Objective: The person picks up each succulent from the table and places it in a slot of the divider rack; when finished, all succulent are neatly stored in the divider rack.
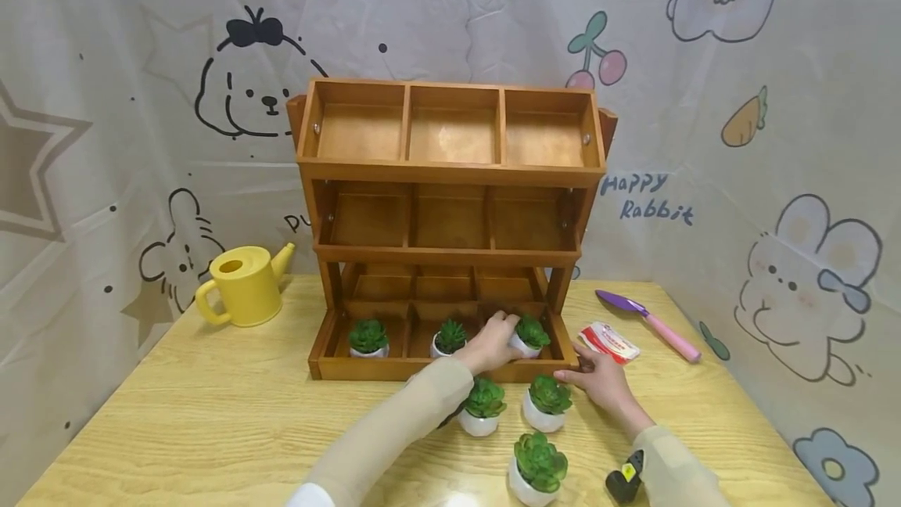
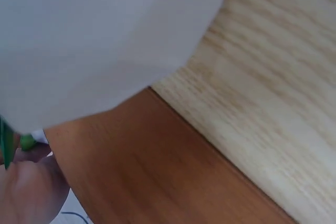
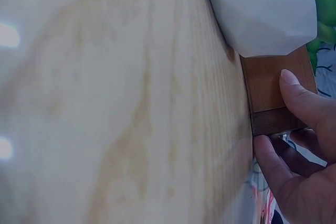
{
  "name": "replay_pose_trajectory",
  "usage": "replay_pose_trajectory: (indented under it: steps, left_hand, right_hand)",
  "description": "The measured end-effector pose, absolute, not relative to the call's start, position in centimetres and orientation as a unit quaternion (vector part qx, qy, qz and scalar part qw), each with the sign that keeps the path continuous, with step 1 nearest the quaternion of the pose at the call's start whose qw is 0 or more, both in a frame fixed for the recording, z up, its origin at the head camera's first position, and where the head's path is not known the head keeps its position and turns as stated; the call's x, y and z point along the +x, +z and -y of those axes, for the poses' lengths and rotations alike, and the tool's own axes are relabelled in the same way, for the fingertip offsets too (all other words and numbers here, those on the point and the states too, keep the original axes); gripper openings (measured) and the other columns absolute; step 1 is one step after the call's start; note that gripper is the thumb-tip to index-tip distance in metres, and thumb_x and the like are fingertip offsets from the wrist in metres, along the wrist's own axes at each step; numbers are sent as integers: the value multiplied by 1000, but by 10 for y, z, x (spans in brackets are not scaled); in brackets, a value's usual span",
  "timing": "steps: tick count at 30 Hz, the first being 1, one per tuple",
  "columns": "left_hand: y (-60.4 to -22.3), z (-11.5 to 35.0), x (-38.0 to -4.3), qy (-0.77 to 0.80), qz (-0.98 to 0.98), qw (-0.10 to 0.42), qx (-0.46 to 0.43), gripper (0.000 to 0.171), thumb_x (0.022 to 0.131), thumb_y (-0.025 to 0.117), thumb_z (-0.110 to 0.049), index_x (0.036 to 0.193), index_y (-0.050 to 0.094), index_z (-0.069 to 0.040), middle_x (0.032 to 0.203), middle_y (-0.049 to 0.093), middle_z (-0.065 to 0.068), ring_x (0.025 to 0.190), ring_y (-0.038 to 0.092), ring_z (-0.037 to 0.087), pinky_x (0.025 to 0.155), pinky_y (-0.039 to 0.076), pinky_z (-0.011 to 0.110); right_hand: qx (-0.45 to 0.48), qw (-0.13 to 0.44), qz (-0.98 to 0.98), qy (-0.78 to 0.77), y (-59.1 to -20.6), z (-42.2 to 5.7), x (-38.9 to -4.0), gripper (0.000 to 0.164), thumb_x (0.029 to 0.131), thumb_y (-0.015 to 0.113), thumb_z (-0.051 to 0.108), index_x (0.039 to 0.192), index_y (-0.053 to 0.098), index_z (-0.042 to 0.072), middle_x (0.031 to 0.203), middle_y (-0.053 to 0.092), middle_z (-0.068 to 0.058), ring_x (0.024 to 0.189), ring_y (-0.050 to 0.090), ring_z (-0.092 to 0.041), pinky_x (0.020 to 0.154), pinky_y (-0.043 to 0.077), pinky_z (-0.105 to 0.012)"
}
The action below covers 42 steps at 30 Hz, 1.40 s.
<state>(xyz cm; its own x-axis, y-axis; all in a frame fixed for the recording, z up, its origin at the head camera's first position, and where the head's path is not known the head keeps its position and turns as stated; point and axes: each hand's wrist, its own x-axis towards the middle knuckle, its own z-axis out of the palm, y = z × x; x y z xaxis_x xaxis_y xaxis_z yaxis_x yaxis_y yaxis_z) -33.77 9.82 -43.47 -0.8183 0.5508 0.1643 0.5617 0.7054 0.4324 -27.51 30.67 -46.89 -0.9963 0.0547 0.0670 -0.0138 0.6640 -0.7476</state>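
A three-tier wooden shelf point(image 1: 450, 172) with divided compartments stands on the table. In the head view, my left hand point(image 1: 493, 344) reaches into its bottom right compartment and holds a potted succulent point(image 1: 529, 335) by its left side. Two more potted succulents, one on the left point(image 1: 369, 339) and one in the middle point(image 1: 449, 337), sit in the other front bottom compartments. My right hand point(image 1: 601, 380) grips the shelf's front right corner, thumb on the front board and fingers along the side, as the right wrist view shows the wooden corner point(image 3: 273, 121) between them.
Three potted succulents stand before the shelf: one left point(image 1: 482, 407), one right point(image 1: 546, 404), one nearest point(image 1: 536, 469). A yellow watering can point(image 1: 248, 288) is at left. Beyond my right hand lie a red-and-white packet point(image 1: 609, 342) and a purple-and-pink trowel point(image 1: 649, 325).
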Motion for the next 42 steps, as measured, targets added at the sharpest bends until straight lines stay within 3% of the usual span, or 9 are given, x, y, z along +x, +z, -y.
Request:
replay_pose_trajectory:
  steps: [10,16,21,31,42]
  left_hand:
    - [-428,-100,-340,-200,929,-19,-309,56,86,73,-22,131,51,1,123,57,18,109,57,25,88,50,29]
    - [-424,-96,-344,-220,922,-16,-318,46,79,79,-21,117,61,-1,107,68,11,99,63,23,82,51,27]
    - [-421,-95,-346,-213,921,-9,-326,39,76,81,-18,107,63,-2,98,69,9,92,64,23,81,51,27]
    - [-422,-95,-344,-200,928,-31,-314,37,77,79,-10,110,64,-2,104,69,9,100,63,23,86,51,28]
    - [-422,-95,-344,-205,930,-48,-303,42,79,79,-11,116,62,-1,111,67,11,106,62,25,89,51,30]
  right_hand:
    - [-12,44,911,409,-469,-307,-276,76,81,76,30,139,43,-7,133,50,-30,119,54,-43,96,46,-51]
    - [-12,43,913,406,-469,-308,-276,76,82,76,31,139,43,-7,134,50,-30,120,53,-43,96,46,-52]
    - [-9,44,913,406,-469,-309,-276,76,81,76,31,138,44,-7,133,51,-30,119,54,-44,95,46,-52]
    - [-13,39,914,403,-469,-307,-276,76,82,76,30,138,44,-9,134,50,-31,119,54,-44,96,46,-51]
    - [-11,31,914,404,-469,-309,-276,77,82,75,32,138,43,-10,136,47,-30,121,51,-46,96,46,-52]
